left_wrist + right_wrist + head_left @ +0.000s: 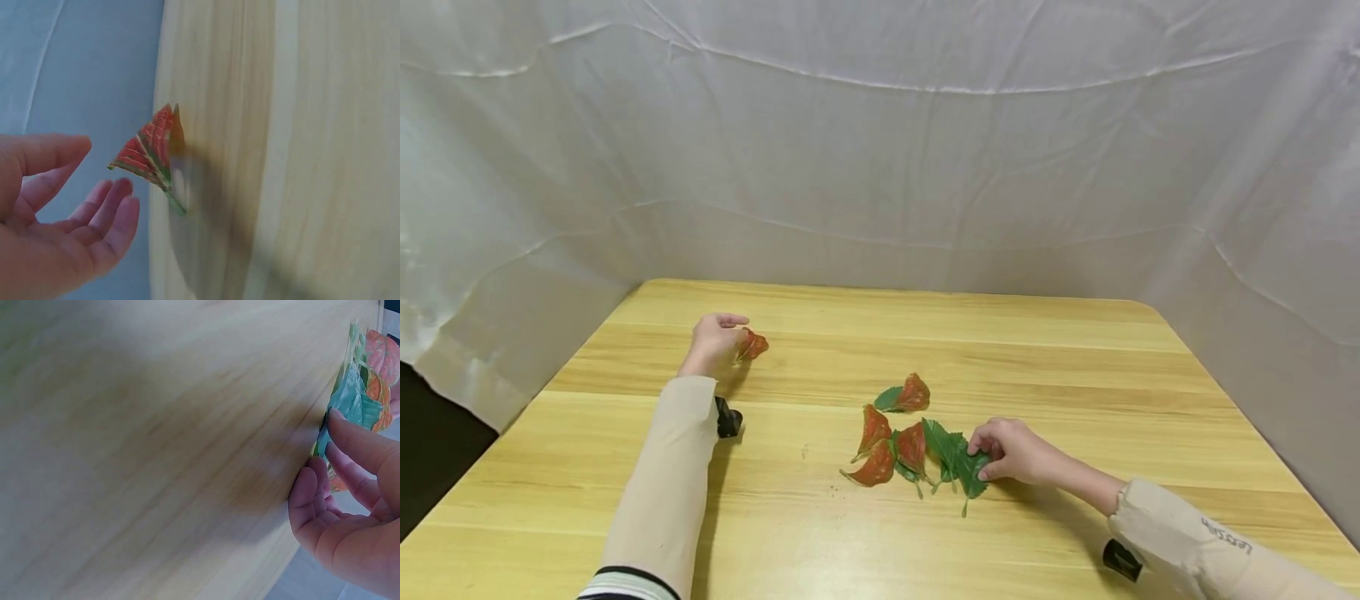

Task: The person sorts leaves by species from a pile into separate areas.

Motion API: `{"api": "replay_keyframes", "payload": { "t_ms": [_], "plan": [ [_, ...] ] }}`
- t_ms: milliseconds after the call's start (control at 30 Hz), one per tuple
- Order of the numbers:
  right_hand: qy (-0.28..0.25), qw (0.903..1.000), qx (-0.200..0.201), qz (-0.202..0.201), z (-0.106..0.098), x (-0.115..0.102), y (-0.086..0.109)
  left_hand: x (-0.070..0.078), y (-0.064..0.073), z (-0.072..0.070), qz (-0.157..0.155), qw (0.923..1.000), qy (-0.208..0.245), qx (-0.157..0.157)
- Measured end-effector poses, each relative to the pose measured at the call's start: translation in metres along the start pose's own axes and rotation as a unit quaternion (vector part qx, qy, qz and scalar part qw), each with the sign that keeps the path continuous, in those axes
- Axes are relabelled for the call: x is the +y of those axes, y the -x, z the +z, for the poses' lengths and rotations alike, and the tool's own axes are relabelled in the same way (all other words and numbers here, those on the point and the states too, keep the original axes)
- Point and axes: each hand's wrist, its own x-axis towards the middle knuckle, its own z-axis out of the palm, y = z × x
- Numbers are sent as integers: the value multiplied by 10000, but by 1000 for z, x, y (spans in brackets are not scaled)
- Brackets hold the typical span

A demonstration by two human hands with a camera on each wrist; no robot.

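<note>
At the far left of the table, my left hand (715, 337) is beside a red leaf (754, 343). In the left wrist view the fingers are loosely bent and apart from this red leaf (150, 150), which is folded along its midrib and has a short green stem. My right hand (1013, 450) pinches a green leaf (973, 473) between thumb and fingers at the right of a leaf group. The right wrist view shows the thumb on the green leaf (356, 403), close to the tabletop. Several red leaves (874, 465) and other green leaves (937, 437) overlap beside it.
The leaves lie on a light wooden table (820, 533). Behind the table and along its sides hangs a pale cloth sheet (880, 167). A red leaf (914, 393) on a green leaf (887, 399) sits slightly behind the group.
</note>
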Motion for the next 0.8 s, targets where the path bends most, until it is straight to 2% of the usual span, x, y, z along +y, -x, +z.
{"api": "replay_keyframes", "payload": {
  "t_ms": [67, 167, 267, 367, 533, 667, 800],
  "plan": [
    [-2, 10000, 1, -11, 0, 1, 0, 2, 2, 1, 76, 9996, 23, 271],
    [-12, 10000, -1, 13, 0, 1, 0, 6, 5, 3, 365, 9972, -120, 647],
    [-6, 10000, 3, 14, 0, 1, 0, 11, 8, 7, 626, 9949, -193, 766],
    [14, 10000, 7, -38, -1, 1, 0, 15, 10, 10, 825, 9935, -254, 739],
    [19, 10000, 13, -73, -1, -1, 0, 23, 15, 18, 956, 9927, -354, 646],
    [24, 10000, 8, -82, -2, 0, -1, 31, 20, 25, 1108, 9921, -224, 552],
    [3, 10000, -11, -16, -2, 0, -1, 36, 27, 34, 1507, 9875, -261, 381]
  ]
}}
